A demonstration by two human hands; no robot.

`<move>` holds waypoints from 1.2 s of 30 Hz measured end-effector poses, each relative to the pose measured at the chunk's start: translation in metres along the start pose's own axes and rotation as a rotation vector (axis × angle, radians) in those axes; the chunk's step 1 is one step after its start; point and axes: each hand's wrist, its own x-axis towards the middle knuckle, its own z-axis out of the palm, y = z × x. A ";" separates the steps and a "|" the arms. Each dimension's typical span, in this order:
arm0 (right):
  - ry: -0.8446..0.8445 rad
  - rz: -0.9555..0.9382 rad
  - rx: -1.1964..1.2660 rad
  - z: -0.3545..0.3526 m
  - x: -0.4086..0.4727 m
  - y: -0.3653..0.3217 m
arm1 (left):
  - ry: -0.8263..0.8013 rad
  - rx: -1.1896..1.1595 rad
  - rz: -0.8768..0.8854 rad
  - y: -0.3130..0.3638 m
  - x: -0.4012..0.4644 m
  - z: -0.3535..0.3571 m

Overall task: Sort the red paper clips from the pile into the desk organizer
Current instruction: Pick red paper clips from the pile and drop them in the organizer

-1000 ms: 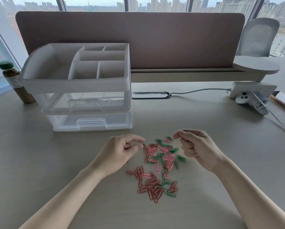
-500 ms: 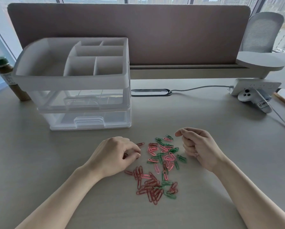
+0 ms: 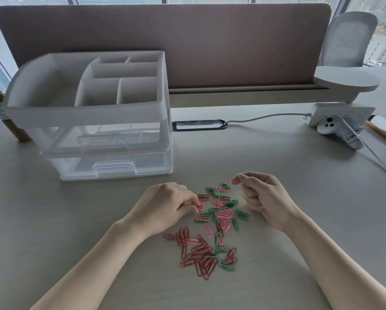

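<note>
Picking under way at the near-left edge of the pile [image 3: 214, 222], red and green paper clips scattered on the desk [image 3: 299, 186] in front of the desk organizer [image 3: 93, 113]. Left hand [image 3: 165, 206] down on the desk, fingertips [image 3: 193, 203] pinched narrow on a red paper clip [image 3: 200, 206] at the pile's left fringe; whether lifted or merely pinned flat, cannot tell. Right hand [image 3: 263, 195] hovering just beside the pile's far-right corner, fingers curled loosely inward, thumb and forefinger nearly meeting; nothing visibly held, though anything tucked in the palm would be hidden. Organizer's top compartments look empty from here, so early in the sort by this judgement. Plenty of reds left, a dense cluster [image 3: 198, 256] nearest the camera. Next move, likely: secure that one clip clear of its green neighbours, lift, carry up and left over the organizer's rim, drop into a compartment.
</note>
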 end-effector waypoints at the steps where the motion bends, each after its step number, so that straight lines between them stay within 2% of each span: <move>1: -0.001 0.000 -0.004 0.000 0.000 0.000 | -0.028 0.001 0.002 0.001 0.001 -0.001; 5: -0.004 -0.021 -0.095 0.002 -0.001 -0.001 | -0.077 0.022 0.014 0.003 0.003 0.000; 11: 0.000 -0.193 -0.867 0.015 -0.002 -0.006 | -0.016 0.114 0.085 0.003 0.000 0.006; 14: -0.032 -0.207 -0.988 0.023 0.002 -0.009 | -0.001 0.143 0.079 0.004 -0.002 0.007; 17: -0.057 -0.203 -1.089 0.029 0.006 -0.010 | 0.046 0.070 -0.013 0.005 -0.007 0.004; 24: -0.134 -0.178 -1.349 0.039 0.005 -0.015 | 0.169 -0.697 -0.421 0.017 -0.016 -0.011; 28: -0.170 -0.193 -1.478 0.042 0.004 -0.016 | 0.177 -1.454 -0.622 0.019 -0.011 -0.012; 30: -0.183 -0.212 -1.500 0.040 0.003 -0.015 | 0.164 -1.710 -0.664 0.021 -0.009 -0.013; 33: -0.172 -0.223 -1.488 0.037 0.000 -0.016 | 0.121 -1.905 -0.701 0.023 -0.009 -0.015; 36: -0.104 -0.183 -1.349 0.031 -0.002 -0.018 | 0.094 -1.969 -0.722 0.025 -0.008 -0.016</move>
